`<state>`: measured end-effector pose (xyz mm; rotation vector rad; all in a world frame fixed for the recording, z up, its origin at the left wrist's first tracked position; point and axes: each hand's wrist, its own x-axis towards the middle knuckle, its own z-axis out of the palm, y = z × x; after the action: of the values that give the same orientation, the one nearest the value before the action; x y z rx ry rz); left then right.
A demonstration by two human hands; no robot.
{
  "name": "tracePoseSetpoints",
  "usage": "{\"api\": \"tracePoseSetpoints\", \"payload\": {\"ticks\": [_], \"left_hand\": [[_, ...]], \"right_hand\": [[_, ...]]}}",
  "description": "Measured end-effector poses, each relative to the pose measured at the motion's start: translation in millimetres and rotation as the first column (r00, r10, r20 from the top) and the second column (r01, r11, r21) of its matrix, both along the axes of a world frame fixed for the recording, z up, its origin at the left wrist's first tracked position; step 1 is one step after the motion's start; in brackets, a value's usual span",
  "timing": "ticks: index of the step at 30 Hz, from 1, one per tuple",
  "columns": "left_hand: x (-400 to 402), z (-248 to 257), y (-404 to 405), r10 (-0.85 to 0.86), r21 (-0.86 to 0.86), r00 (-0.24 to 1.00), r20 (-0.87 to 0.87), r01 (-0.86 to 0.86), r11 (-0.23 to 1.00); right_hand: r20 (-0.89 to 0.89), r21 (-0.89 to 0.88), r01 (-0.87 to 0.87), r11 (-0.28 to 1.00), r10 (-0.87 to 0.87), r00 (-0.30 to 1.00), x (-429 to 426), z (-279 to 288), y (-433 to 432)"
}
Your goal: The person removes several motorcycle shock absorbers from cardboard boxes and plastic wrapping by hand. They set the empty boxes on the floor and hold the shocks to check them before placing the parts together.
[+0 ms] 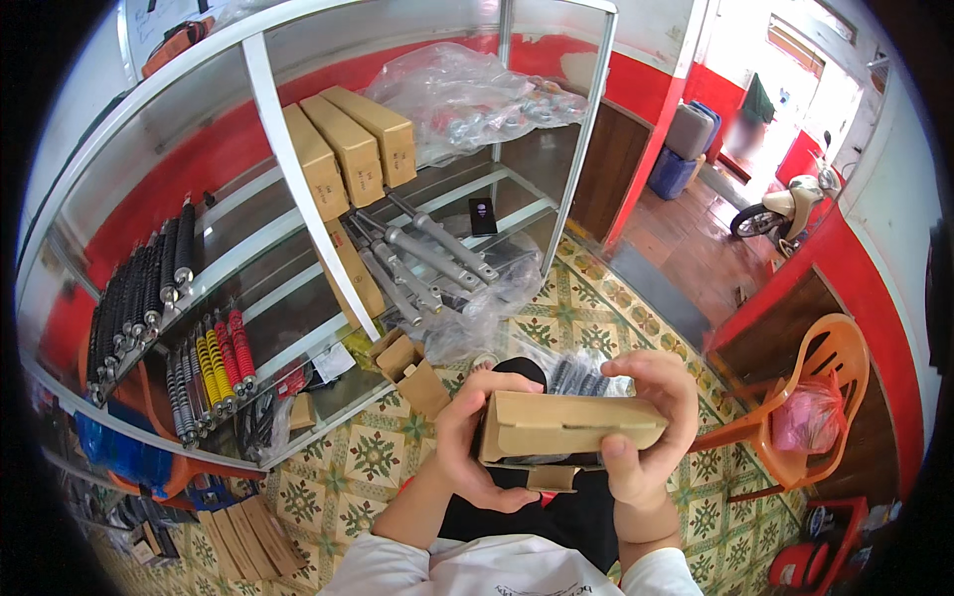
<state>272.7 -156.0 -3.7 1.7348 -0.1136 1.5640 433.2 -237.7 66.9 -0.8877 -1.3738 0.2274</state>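
A brown cardboard box (574, 425) is held in front of my lap, its top flap partly folded over. My left hand (477, 447) wraps around the box's left end, thumb and fingers spread along its two sides. At the other end, my right hand (648, 425) has its thumb pressed on the flap's near edge. A smaller tab hangs out on the side toward me. Through the gap under the flap something dark shows, too hidden to name. Just beyond the box, black coil springs (580, 372) in clear plastic lie low down.
A glass display cabinet with a white frame (261, 97) holds shock absorbers (216, 365), fork tubes (425, 249), a phone (483, 216) and long cartons (350, 141). An open carton (410, 372) stands beside it. An orange plastic chair (827, 350) bearing a pink bag (809, 417) is at right.
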Motion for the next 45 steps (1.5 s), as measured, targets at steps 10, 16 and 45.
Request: {"api": "tracePoseSetpoints", "payload": {"ticks": [10, 16, 45], "left_hand": [[10.1, -0.4, 2.2, -0.044, 0.012, 0.994, 0.098, 0.043, 0.999], [2.9, -1.6, -3.3, -0.005, -0.074, 0.999, 0.034, 0.007, 0.997], [-40.7, 8.2, -4.5, 0.108, -0.28, 0.985, -0.135, -0.143, 0.949]], "right_hand": [[-0.345, -0.29, -0.236, 0.927, 0.128, 0.93, 38.1, 11.3, 40.4], [-0.3, -0.366, -0.263, 0.893, 0.155, 0.941, 39.0, 4.5, 27.9], [0.14, -0.388, -0.404, 0.828, 0.487, 0.862, 9.9, 36.4, 11.7]]}}
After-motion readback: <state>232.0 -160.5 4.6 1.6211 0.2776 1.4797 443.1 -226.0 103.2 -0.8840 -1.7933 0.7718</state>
